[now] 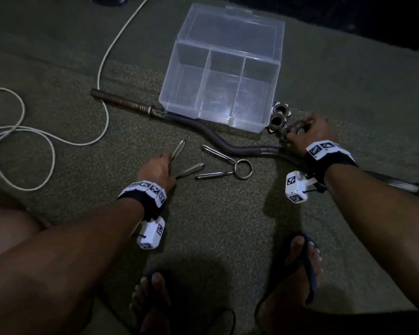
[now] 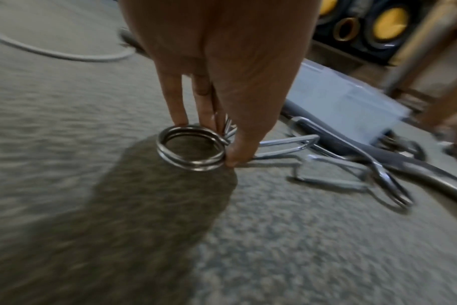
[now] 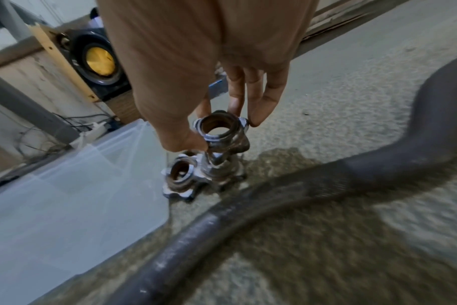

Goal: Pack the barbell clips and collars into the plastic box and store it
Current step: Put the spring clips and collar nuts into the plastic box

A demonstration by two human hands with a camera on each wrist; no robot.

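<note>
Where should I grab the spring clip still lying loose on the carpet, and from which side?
Take the loose spring clip by its two long handles, coming from above on the left, where they splay apart and lie flat on the carpet. The coil ring end sits flat and offers less purchase. The left hand already holds another clip.

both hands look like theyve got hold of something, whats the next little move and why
Probably lift and carry both over the open plastic box, whose compartments look empty. The left hand pinches a spring clip on the carpet; the right hand grips the top star collar of a stack.
</note>
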